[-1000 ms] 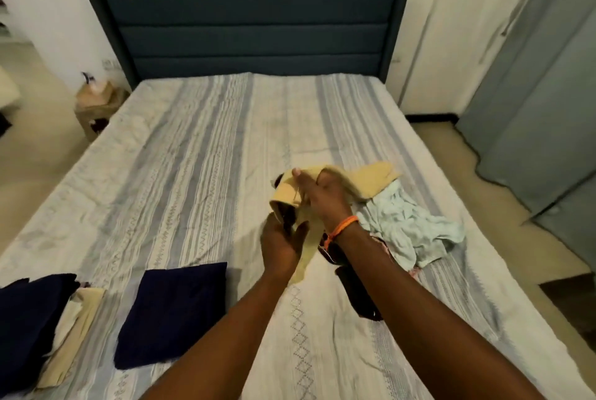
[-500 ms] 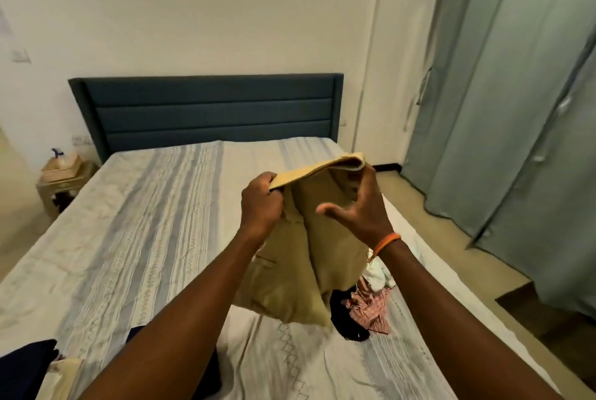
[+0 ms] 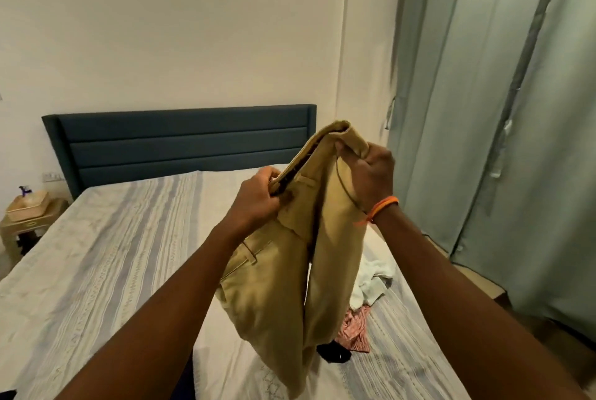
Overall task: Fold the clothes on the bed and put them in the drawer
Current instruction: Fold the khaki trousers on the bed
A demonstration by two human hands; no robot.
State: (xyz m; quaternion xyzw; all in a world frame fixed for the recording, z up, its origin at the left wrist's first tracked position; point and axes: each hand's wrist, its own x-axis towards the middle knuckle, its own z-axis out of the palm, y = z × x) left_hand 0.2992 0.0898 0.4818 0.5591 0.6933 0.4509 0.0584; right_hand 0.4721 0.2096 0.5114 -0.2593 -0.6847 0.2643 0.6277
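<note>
A pair of tan trousers [image 3: 283,296] hangs in the air above the striped bed [image 3: 106,257], held up by the waistband. My left hand [image 3: 258,198] grips the waistband's near end. My right hand [image 3: 371,173] grips the far, higher end, with an orange band on its wrist. Behind the trousers lie loose clothes on the bed: a pale green garment [image 3: 374,283], a red striped one [image 3: 354,328] and a black one [image 3: 333,356].
A dark blue headboard [image 3: 180,141] stands against the wall. A small bedside table with a box [image 3: 27,209] is at the far left. Grey-green curtains [image 3: 503,128] hang along the right, beside a strip of floor.
I lifted the tan trousers off the bed and raised them higher. My right hand now grips the waistband's upper end. The view tilted up toward the wall.
</note>
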